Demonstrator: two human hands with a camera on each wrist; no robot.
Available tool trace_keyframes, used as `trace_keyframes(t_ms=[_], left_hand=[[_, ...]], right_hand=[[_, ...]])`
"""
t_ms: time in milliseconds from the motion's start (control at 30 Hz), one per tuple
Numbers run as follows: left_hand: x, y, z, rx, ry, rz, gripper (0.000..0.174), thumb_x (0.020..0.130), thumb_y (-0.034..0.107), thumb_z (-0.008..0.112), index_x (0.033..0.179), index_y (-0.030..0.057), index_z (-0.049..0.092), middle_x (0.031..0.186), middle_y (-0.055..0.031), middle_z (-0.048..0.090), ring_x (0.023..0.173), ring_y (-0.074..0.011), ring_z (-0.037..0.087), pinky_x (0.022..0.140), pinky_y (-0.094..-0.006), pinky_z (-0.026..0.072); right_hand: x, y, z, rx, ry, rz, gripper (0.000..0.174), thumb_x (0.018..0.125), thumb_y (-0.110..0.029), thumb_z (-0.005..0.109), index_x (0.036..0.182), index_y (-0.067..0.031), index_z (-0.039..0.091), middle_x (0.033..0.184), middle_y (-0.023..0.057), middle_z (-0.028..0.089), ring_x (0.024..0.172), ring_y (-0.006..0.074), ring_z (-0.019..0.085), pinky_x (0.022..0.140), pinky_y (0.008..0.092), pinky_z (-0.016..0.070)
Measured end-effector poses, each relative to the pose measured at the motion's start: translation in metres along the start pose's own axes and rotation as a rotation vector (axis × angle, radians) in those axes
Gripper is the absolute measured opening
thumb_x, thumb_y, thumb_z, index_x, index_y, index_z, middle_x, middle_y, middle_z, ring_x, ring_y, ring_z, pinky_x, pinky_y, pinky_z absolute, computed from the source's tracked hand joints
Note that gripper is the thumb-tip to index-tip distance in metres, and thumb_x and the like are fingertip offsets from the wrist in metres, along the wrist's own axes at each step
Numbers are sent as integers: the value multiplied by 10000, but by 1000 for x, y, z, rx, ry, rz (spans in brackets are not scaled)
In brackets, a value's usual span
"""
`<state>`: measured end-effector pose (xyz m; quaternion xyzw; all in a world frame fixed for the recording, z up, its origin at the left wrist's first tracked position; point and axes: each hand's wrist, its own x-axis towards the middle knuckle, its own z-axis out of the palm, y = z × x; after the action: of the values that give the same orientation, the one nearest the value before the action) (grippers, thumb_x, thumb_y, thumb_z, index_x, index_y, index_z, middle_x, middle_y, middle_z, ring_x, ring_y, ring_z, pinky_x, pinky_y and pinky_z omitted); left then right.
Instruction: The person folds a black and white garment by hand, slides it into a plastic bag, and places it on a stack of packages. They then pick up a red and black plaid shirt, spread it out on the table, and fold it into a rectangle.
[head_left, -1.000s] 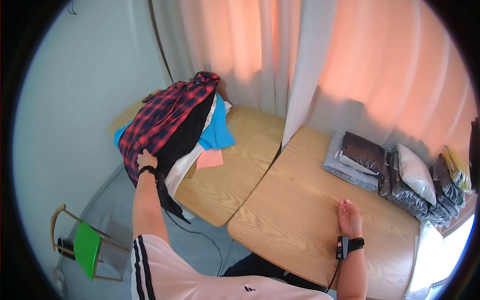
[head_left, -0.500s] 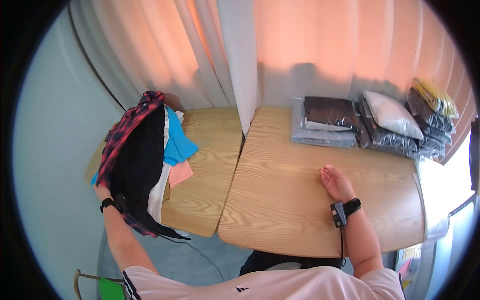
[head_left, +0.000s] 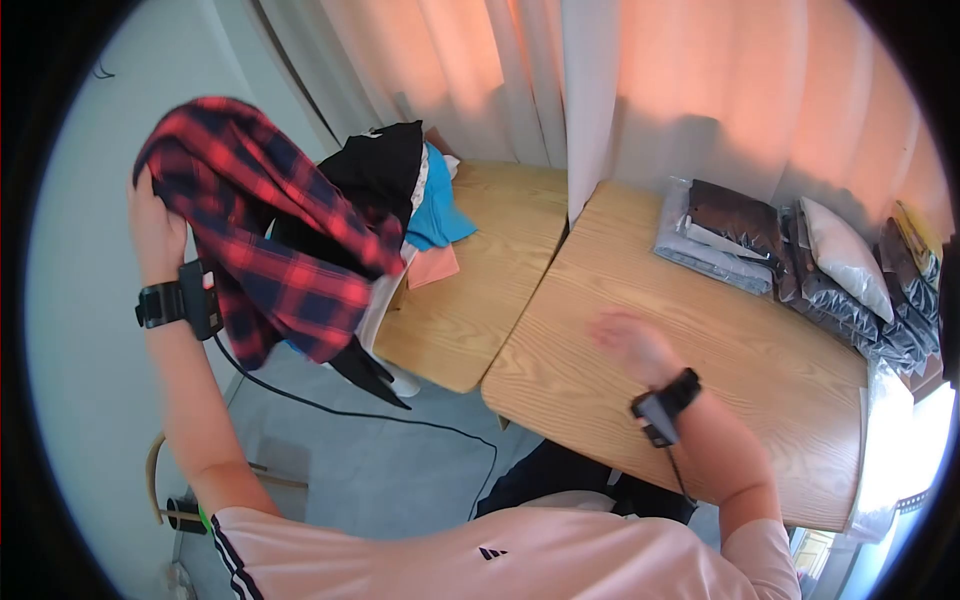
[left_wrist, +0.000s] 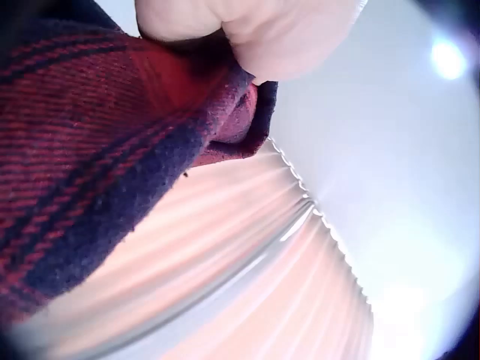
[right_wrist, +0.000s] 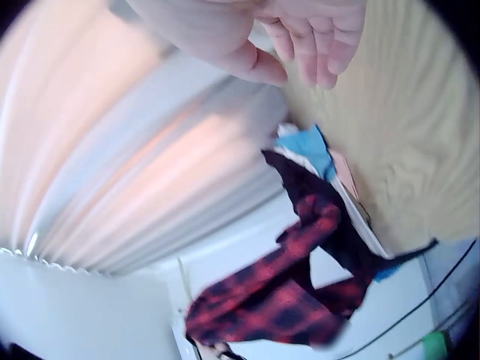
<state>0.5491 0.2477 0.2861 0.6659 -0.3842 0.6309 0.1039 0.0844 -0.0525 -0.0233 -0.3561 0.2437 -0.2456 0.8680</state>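
Observation:
My left hand (head_left: 160, 225) pinches the red and navy plaid shirt (head_left: 270, 190) and holds it up in the air on the left. In the left wrist view the thumb and a finger grip a folded edge of the plaid cloth (left_wrist: 97, 150). The rest of the shirt hangs down beside the clothes pile. My right hand (head_left: 632, 345), slightly blurred, is over the right table with relaxed fingers and nothing in them. A black garment (head_left: 375, 170) lies on top of the pile, with a blue one (head_left: 440, 205) and a pink one (head_left: 433, 266) at its right side.
Two wooden tables (head_left: 520, 250) stand side by side with a narrow gap between them. Plastic-bagged folded clothes (head_left: 735, 225) are stacked along the back right, by the curtain (head_left: 700, 90). A cable (head_left: 380, 415) runs from the left wrist across to my body.
The left hand has lifted the plaid shirt up off the black garment. My right hand has shifted left over the table. The head view has turned.

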Motion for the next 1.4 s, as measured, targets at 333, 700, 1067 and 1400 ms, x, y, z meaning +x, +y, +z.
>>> trace_keyframes(t_ms=[333, 700, 1067, 1400], left_hand=[[36, 77, -161, -1363, -138, -533, 488, 944, 253, 429, 1347, -21, 391, 1262, -128, 525, 1124, -233, 529, 976, -314, 395], [66, 87, -149, -1852, -137, -1027, 408, 974, 222, 429, 1316, 0, 438, 1279, -109, 521, 1154, -218, 513, 1010, -327, 382], [69, 143, -30, -1791, -574, -503, 286, 989, 216, 403, 1180, 39, 520, 1107, -31, 586, 1018, -121, 526, 911, -268, 395], [66, 173, -28, -1440, -493, -273, 240, 980, 237, 443, 998, 37, 574, 888, 21, 568, 840, -74, 498, 785, -225, 400]], right_hand=[[-56, 92, 153, -713, -418, -98, 784, 801, -79, 687, 1430, -29, 221, 1176, 138, 574, 947, 177, 590, 873, 290, 465], [-172, -137, 88, -1070, 449, -982, 254, 875, -37, 466, 1091, 10, 591, 962, 105, 658, 862, 146, 577, 793, 278, 466], [-280, -255, 26, -1363, 453, -1096, 295, 979, -185, 430, 1139, 34, 544, 976, 25, 626, 882, 68, 530, 813, 230, 442], [-335, -281, 50, -1738, 1040, -1437, 333, 951, -297, 449, 1181, -73, 538, 993, 193, 631, 966, 348, 602, 804, 362, 461]])
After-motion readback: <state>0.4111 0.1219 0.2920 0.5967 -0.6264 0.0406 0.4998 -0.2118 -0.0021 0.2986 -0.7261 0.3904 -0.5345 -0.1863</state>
